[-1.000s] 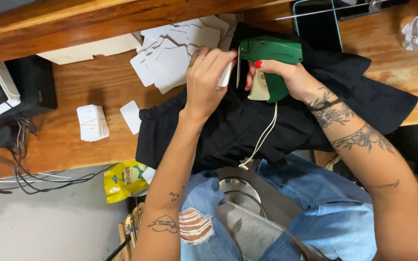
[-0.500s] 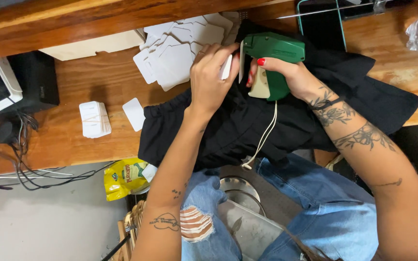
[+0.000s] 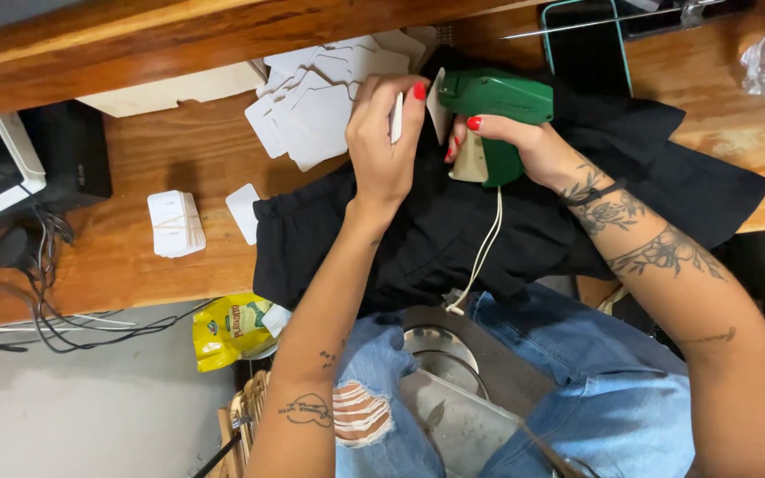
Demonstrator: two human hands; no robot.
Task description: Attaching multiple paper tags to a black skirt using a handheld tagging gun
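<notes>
From the head camera, the right hand [image 3: 524, 142] is wrapped around the grip of a green tagging gun [image 3: 493, 106], fingers closed on its pale trigger. The left hand [image 3: 384, 142] pinches a white card tag [image 3: 396, 117] edge-on, just beside the gun's tip. Both are over a black garment [image 3: 453, 230] spread on the wooden table [image 3: 161, 159]. Half a second earlier the tag sat lower; now it is raised and the thumb shows. Loose tags [image 3: 312, 97] lie behind.
</notes>
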